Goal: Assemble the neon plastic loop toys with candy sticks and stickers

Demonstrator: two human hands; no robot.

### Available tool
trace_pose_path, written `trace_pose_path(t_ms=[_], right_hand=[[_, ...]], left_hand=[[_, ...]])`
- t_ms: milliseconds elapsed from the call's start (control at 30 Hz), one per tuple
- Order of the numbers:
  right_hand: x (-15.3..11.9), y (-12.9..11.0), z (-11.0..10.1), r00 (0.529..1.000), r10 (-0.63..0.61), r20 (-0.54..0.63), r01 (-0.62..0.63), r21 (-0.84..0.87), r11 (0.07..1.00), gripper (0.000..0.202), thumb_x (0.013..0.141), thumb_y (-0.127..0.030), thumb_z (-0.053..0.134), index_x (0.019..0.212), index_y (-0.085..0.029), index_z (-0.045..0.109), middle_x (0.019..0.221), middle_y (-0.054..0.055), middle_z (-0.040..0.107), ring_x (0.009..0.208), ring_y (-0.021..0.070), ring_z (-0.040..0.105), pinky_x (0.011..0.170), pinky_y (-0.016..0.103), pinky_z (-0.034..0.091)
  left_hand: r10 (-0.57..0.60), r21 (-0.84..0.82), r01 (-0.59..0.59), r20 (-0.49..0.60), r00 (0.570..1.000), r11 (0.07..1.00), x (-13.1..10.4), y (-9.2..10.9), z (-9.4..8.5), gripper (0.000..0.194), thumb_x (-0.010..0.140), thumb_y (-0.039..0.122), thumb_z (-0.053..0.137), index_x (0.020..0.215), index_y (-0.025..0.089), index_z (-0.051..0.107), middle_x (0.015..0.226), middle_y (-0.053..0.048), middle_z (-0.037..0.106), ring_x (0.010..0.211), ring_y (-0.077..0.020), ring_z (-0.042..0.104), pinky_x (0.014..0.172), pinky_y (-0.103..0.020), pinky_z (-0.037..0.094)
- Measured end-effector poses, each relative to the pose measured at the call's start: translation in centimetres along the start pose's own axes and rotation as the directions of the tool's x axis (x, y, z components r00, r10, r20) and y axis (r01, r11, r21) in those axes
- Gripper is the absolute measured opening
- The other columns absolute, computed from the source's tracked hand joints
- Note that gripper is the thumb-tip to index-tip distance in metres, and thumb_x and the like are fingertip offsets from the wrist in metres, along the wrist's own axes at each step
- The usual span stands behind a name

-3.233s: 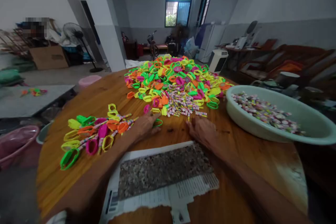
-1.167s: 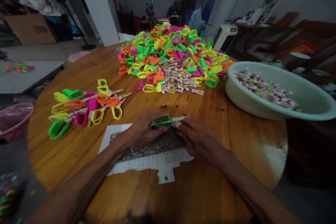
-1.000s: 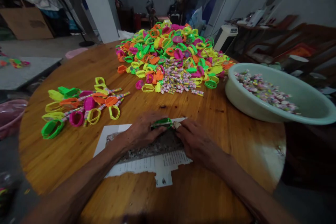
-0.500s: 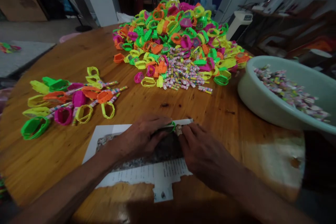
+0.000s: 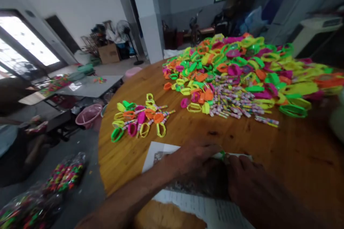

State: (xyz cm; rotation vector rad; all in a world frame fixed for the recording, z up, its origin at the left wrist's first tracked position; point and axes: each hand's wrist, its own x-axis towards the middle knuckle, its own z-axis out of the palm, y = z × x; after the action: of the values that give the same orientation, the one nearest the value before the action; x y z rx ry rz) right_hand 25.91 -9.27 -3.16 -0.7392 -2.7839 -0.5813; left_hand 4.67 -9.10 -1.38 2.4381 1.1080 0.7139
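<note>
My left hand (image 5: 200,154) is closed around a bright green toy watch (image 5: 222,155), most of it hidden by the fingers. Close against it, the fingertips of my right hand (image 5: 245,175) pinch a small pale wrapped piece, too blurred to make out fully. Both hands are over a dark speckled slab (image 5: 188,183) lying on printed white paper (image 5: 197,202). Beyond them, pink-and-white wrapped candy rolls (image 5: 231,98) lie in a heap. To the left sits a group of coloured toy watches (image 5: 141,117) with candy rolls through them.
A large mound of neon toy watches (image 5: 236,57) covers the back of the round wooden table (image 5: 188,128). A pale basin (image 5: 338,114) shows at the right edge. Bagged coloured goods (image 5: 66,171) and a pink tub (image 5: 89,115) are on the floor at left, near a person's arm (image 5: 34,150).
The view has swung to the left, bringing the doors, side table and floor bags into sight and pushing the basin nearly out. Both hands remain together over the slab.
</note>
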Motion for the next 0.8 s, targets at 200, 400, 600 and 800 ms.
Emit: trace_pose_path(t_ms=[200, 400, 600, 800], right_hand=[[-0.3, 1.6, 2.1, 0.996, 0.057, -0.065, -0.057, 0.004, 0.998, 0.028, 0.065, -0.003, 0.056, 0.082, -0.025, 0.064, 0.078, 0.012, 0.061, 0.063, 0.0244, 0.055, 0.051, 0.037, 0.029], [-1.0, 0.4, 0.5, 0.991, 0.136, -0.007, -0.136, 0.057, 0.989, 0.019, 0.084, -0.009, 0.051, 0.092, -0.023, 0.061, 0.084, 0.008, 0.062, 0.070, 0.0214, 0.060, 0.056, 0.033, 0.037], [0.0, -1.6, -0.3, 0.980, 0.199, -0.012, -0.196, 0.137, 0.971, 0.021, 0.094, -0.019, 0.044, 0.088, -0.022, 0.063, 0.081, 0.005, 0.063, 0.066, 0.0200, 0.061, 0.060, 0.032, 0.040], [3.9, -1.2, -0.6, 0.934, 0.350, -0.076, -0.267, 0.504, 0.822, 0.034, 0.097, -0.044, 0.043, 0.086, -0.023, 0.067, 0.077, 0.006, 0.069, 0.066, 0.0211, 0.065, 0.062, 0.033, 0.047]], left_hand=[[-0.010, 0.102, 0.014, -0.036, 0.999, 0.995, -0.1, 0.7, 0.0, 0.022, 0.091, 0.019, 0.052, 0.110, 0.021, 0.064, 0.119, -0.011, 0.068, 0.110, -0.0221, 0.065, 0.093, -0.029, 0.053], [-0.002, 0.159, 0.004, -0.011, 1.000, 0.987, -1.0, 0.9, -0.3, 0.020, 0.087, 0.021, 0.055, 0.105, 0.015, 0.062, 0.111, -0.013, 0.068, 0.103, -0.0272, 0.065, 0.086, -0.037, 0.054], [-0.010, 0.265, 0.003, 0.027, 1.000, 0.964, -2.3, 1.3, -1.5, 0.013, 0.085, 0.022, 0.056, 0.096, 0.016, 0.060, 0.097, -0.010, 0.068, 0.091, -0.0238, 0.065, 0.076, -0.033, 0.052], [-0.040, 0.300, 0.177, -0.414, 0.909, 0.937, -9.5, -3.2, -8.9, 0.030, 0.088, 0.032, 0.062, 0.113, 0.017, 0.064, 0.114, -0.011, 0.067, 0.111, -0.0236, 0.060, 0.098, -0.038, 0.048]])
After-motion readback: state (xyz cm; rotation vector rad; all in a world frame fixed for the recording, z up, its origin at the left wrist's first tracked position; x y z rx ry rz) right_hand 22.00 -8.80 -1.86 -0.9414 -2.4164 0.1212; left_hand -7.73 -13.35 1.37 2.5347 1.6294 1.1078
